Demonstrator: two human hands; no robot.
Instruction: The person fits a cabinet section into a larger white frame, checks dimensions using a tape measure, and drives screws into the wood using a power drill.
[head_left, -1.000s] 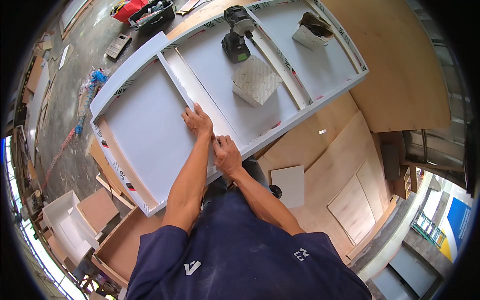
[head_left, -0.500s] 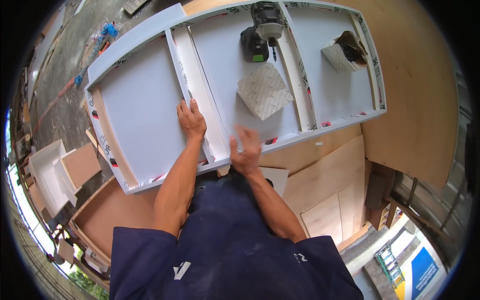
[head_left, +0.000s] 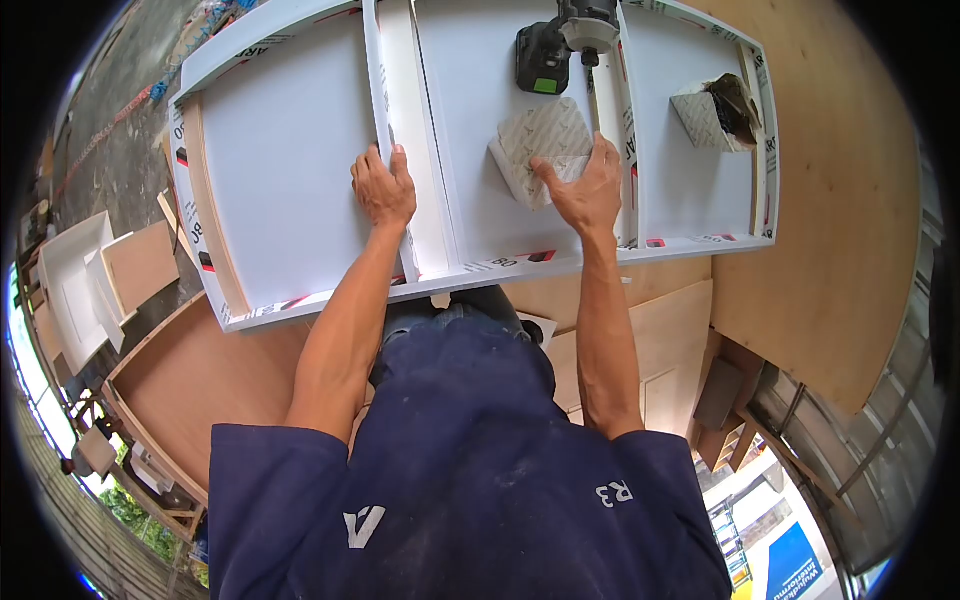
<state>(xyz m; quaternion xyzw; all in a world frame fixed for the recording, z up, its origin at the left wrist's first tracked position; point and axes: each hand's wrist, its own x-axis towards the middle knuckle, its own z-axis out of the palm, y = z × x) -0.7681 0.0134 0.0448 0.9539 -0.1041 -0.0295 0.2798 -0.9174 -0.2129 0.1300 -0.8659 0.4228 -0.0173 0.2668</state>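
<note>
A white panel (head_left: 285,150) framed with upright edge strips and split by dividers lies in front of me. My left hand (head_left: 384,188) is closed over the left divider (head_left: 378,85), thumb on one side and fingers on the other. In the middle compartment is a small patterned cardboard box (head_left: 530,135). My right hand (head_left: 588,188) is on this box's right side, thumb across its face and fingers at its far right edge; the fingers' far side is partly hidden. Just beyond the box stands a cordless driver (head_left: 543,58) with a bit fitted.
An opened patterned box (head_left: 715,115) with dark contents sits in the right compartment. A large plywood sheet (head_left: 840,200) extends at the right. Lower left are a wooden tray-like panel (head_left: 200,390) and a white open box (head_left: 75,290). Blue cord lies on the floor at the upper left.
My right hand has moved from the panel's near edge up and right onto the patterned box. My left hand stays on the divider. The view has shifted slightly.
</note>
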